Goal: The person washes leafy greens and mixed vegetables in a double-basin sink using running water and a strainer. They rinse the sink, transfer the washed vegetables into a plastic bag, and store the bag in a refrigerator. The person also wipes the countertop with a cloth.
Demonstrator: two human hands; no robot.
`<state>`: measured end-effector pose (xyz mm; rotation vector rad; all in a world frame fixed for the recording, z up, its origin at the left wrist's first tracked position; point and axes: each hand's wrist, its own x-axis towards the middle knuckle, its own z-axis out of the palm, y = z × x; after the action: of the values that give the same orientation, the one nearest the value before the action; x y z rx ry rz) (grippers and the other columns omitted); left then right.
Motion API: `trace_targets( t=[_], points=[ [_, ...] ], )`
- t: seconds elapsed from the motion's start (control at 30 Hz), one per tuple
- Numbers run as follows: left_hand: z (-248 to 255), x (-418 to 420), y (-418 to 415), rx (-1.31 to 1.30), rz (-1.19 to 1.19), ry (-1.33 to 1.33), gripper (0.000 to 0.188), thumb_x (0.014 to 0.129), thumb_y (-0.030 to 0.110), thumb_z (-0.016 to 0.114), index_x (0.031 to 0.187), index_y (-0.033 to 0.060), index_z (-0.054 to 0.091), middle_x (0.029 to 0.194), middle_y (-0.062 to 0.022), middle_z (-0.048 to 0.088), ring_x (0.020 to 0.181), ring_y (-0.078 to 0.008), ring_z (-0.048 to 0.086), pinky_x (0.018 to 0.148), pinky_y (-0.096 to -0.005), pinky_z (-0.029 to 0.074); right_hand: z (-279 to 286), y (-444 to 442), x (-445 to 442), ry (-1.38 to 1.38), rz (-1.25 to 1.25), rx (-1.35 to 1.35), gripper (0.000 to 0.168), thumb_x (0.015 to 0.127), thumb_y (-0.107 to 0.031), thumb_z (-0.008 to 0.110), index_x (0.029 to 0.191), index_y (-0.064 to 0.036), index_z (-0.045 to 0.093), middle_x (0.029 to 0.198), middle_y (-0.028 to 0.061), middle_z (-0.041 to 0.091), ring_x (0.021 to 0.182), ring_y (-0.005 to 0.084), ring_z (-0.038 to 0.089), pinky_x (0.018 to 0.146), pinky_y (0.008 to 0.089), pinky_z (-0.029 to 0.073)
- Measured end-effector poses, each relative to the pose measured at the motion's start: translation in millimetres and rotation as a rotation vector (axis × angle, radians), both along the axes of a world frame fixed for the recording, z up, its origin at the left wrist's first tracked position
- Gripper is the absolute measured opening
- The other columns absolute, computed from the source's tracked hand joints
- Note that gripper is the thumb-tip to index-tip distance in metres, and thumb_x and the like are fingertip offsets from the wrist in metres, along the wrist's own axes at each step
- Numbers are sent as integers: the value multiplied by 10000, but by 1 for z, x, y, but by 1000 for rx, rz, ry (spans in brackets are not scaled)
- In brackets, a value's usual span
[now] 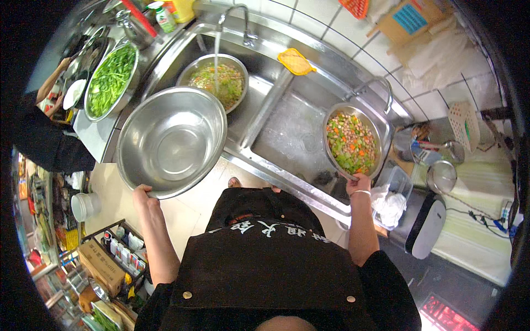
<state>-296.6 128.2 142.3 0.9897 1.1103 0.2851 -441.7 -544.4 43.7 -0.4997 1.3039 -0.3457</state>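
Note:
My left hand [146, 195] grips the near rim of a large, empty stainless-steel bowl [176, 140], tilted over the front left of the sink. My right hand [359, 184] holds the near rim of a steel bowl [374, 165] in the right sink basin [285, 128]. Inside that one is a mix of peanuts, diced carrot and chopped green vegetable [351, 138]. In the left basin [252, 93], water runs from a faucet [235, 8] into another steel bowl [245, 76] with a similar mix; the empty bowl partly hides it.
A tub of leafy greens [111, 80] stands on the left counter, near a co-worker [49, 128]. An orange-rimmed strainer [296, 62] rests on the sink's divider. A second faucet [385, 87] rises beside the right bowl. A plastic bin [393, 198] with white cloth sits at right.

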Motion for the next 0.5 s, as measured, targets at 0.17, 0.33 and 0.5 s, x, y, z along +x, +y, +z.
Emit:
trace_targets(
  t=[0.17,0.33,0.5],
  points=[
    [-24,19,61,82,-2,-74,383,620,-95,473,995,-21,499,996,-130,517,892,-306,543,829,-448,494,11,37,44,120,241,-102,106,803,-34,566,747,-53,479,704,75,510,606,252,560,520,358,530],
    [-43,39,84,70,19,-68,377,633,-120,461,991,-9,496,979,-105,506,908,-279,531,830,-404,474,52,97,109,48,482,-146,120,788,-21,559,903,-51,543,849,77,546,719,238,595,584,400,577],
    [-31,57,64,56,9,-64,447,621,-140,466,1041,-5,542,962,-77,553,864,-241,542,767,-332,461,87,167,247,46,637,-166,375,776,21,519,1150,1,535,1077,160,611,881,347,680,663,501,626]
  ],
)
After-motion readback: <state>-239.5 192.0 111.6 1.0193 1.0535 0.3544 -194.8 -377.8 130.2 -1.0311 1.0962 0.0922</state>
